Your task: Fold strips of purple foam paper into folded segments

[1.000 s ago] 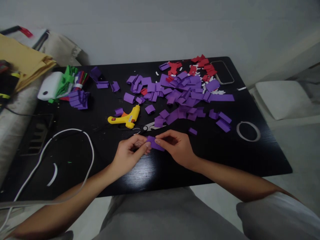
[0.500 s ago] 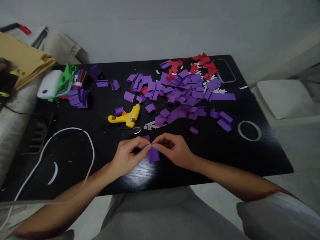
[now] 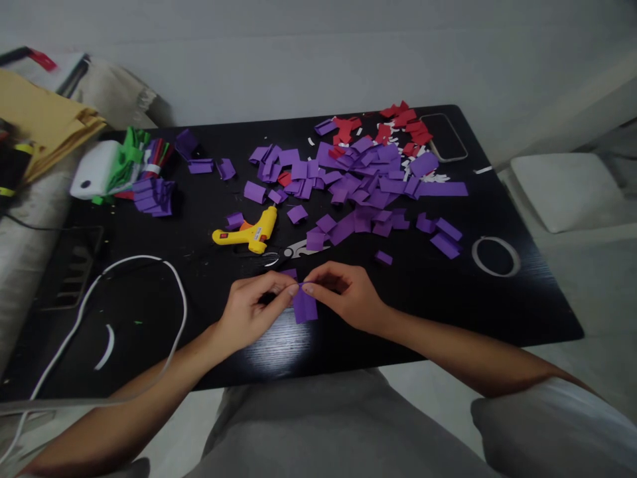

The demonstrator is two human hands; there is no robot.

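- While I watch from far away, the left hand and the right hand meet over the counter, with one purple paper piece between them.
- Each hand is pinching the top of this paper between thumb and finger, and the fingertips are almost touching each other.
- Below the fingertips the paper shows a line along its middle. If both pinches pull unequally, I think it could bend crooked or tear there.
- Behind the left fingers shows another purple bit. I cannot tell if it belongs to the same paper; if it is loose, a finger could drag it.
- The scissors lie just beyond the hands, the blades by a loose purple piece. A careless forward reach may meet their edge.
- Farther back rests the yellow glue gun, its nozzle near other purple pieces. I cannot tell whether it is hot; if yes, it could burn a finger or mark the paper.
- The white cable crosses the left forearm in my view. If they touch, which I cannot tell, a sideways sweep could pull it.
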